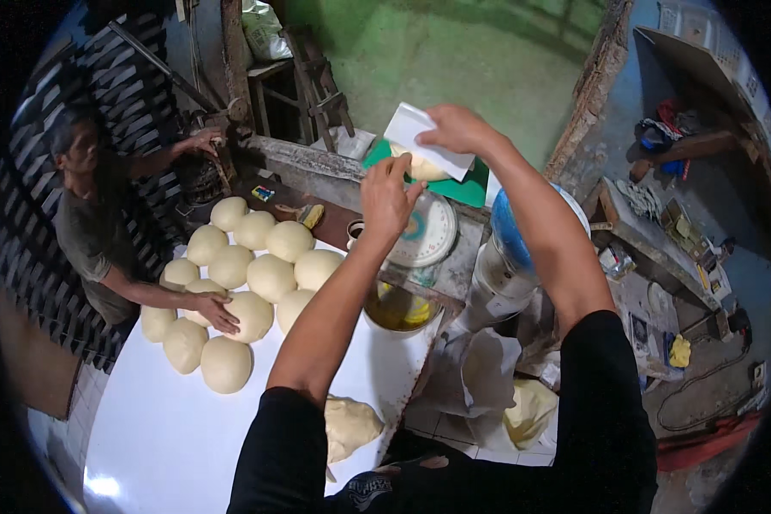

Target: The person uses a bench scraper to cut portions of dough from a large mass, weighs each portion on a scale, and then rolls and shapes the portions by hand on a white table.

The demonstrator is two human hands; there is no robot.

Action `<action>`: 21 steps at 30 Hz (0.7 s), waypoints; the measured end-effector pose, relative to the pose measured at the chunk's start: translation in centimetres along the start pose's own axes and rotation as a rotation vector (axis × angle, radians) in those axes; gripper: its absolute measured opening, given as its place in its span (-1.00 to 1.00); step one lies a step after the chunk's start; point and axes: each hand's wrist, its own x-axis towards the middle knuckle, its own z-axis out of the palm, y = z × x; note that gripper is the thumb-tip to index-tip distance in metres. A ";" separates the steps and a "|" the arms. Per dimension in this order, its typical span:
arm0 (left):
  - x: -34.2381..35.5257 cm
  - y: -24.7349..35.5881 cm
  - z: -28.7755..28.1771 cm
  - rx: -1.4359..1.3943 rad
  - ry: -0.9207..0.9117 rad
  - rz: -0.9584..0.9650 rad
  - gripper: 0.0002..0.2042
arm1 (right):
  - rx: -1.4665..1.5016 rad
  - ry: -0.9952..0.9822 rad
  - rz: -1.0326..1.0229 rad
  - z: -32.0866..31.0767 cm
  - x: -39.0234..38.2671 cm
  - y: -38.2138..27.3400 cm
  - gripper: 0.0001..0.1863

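My right hand [458,130] is closed on a white flat rectangular piece [411,128], perhaps a dough scraper, held tilted over the scale. Below and partly behind it, a pale lump of dough [426,170] lies on a green tray [469,191]. My left hand [387,195] reaches in from the near side, its fingers bent against the dough's left edge. Beneath the tray stands a round dial scale [424,233] with a white face. Part of the dough is hidden by the white piece and my fingers.
At left, a person [94,214] rests one hand on several round dough balls [270,277] on the white table [154,437]. A larger dough mass [349,427] lies by my left sleeve. A yellow-stained pot [398,308] and a blue-and-white bucket [518,227] stand near the scale.
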 end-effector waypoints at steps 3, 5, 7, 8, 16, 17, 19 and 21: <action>-0.2 -1.3 1.8 0.028 -0.097 -0.064 -0.61 | -0.140 -0.173 -0.042 1.0 0.7 -1.5 -0.55; -1.1 -3.4 0.7 0.045 -0.068 0.008 -0.68 | -0.094 -0.218 -0.096 2.6 0.0 -3.2 -0.55; -0.1 -1.0 -1.2 -0.487 -0.245 -0.276 -0.78 | -0.134 -0.247 -0.009 2.5 -0.3 -2.7 -0.57; -0.4 1.0 -2.6 -0.533 -0.261 -0.312 -0.81 | -0.164 -0.153 -0.068 2.8 -1.2 -2.3 -0.65; -31.4 2.7 -23.8 0.245 -0.240 -0.265 -0.71 | -0.056 0.651 -0.141 8.7 -17.9 -13.1 -0.82; -38.7 3.0 -26.9 0.337 -0.421 -0.409 -0.65 | -0.019 0.572 -0.124 12.1 -20.7 -15.1 -0.80; -53.4 6.1 -32.8 0.538 -0.883 -0.457 -0.46 | 0.315 0.416 -0.134 19.0 -26.9 -21.7 -0.88; -53.4 11.8 -35.4 0.444 -0.956 -0.625 -0.39 | 0.468 0.091 -0.122 25.2 -34.1 -25.8 -0.88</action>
